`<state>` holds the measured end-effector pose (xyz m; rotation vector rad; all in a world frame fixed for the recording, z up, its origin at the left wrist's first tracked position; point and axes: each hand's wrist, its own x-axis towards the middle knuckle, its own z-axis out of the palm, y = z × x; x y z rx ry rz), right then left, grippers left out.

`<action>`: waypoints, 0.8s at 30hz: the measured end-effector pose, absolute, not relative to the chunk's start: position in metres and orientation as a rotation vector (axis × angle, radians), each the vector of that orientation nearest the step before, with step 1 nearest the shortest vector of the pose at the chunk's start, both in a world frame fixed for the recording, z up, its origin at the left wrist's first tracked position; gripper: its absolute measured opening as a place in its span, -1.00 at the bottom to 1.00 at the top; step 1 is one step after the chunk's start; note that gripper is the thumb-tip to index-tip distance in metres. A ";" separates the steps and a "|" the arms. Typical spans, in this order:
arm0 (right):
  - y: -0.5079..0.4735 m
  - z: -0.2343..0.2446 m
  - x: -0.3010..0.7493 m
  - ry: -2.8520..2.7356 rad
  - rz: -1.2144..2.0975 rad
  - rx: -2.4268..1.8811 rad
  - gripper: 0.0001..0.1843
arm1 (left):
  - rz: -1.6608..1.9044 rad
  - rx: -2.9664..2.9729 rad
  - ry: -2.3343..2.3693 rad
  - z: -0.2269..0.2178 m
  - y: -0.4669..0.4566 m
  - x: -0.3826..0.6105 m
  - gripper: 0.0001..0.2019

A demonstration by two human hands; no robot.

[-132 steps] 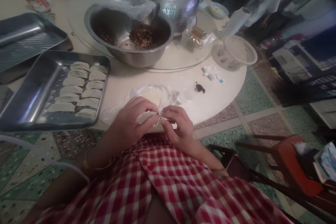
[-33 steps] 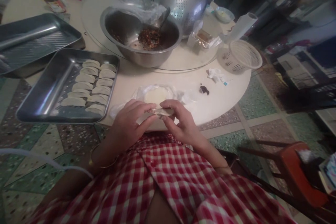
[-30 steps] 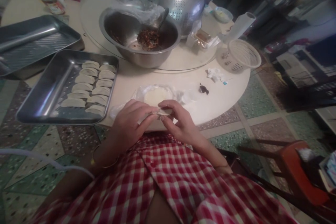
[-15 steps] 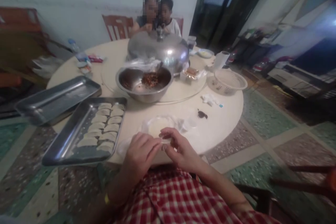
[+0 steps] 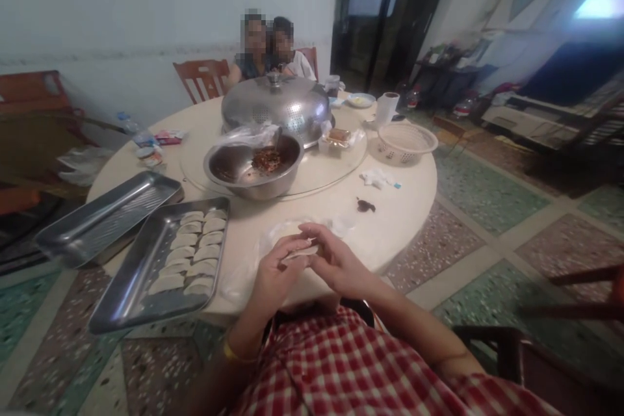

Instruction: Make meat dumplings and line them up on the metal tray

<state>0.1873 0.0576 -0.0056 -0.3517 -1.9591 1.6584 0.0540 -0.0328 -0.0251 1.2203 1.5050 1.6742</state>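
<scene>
Between my two hands, above the table's near edge, is a pale dumpling (image 5: 303, 251), mostly covered by the fingers. My left hand (image 5: 280, 273) pinches its left side, thumb below and fingers above. On its right side my right hand (image 5: 338, 261) closes thumb and fingertips. Behind the hands lies a clear plastic bag (image 5: 275, 232) with pale round wrappers, partly hidden. A metal tray (image 5: 139, 286) to the left holds two rows of folded dumplings (image 5: 202, 253). Farther back, a steel bowl (image 5: 234, 190) contains dark chopped filling (image 5: 266, 160) and has plastic film on its rim.
A second metal tray (image 5: 110, 211) overlaps the first at left. Behind the bowl stands a large domed lid (image 5: 277, 104) on a glass turntable (image 5: 336, 166). A plastic basket (image 5: 407, 143) and crumpled tissue (image 5: 377, 179) are at right. Two people (image 5: 268, 55) sit across the table.
My left fingers have shifted from the dumpling's near edge to wrap over its left side. The right hand stays closed on it. The whole view has tilted and shifted slightly.
</scene>
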 end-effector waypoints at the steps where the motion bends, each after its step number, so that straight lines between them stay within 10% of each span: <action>1: 0.057 -0.004 0.190 -1.938 1.686 -0.353 -0.52 | 1.688 1.128 1.452 -0.025 -0.030 0.058 -0.82; 14: 0.078 -0.003 0.221 -1.893 1.096 -0.398 -0.86 | 1.765 0.809 1.352 -0.008 -0.017 0.066 -0.72; 24: 0.087 -0.002 0.212 -1.952 1.278 -0.593 -0.87 | 1.646 1.142 1.488 -0.017 -0.014 0.064 -0.86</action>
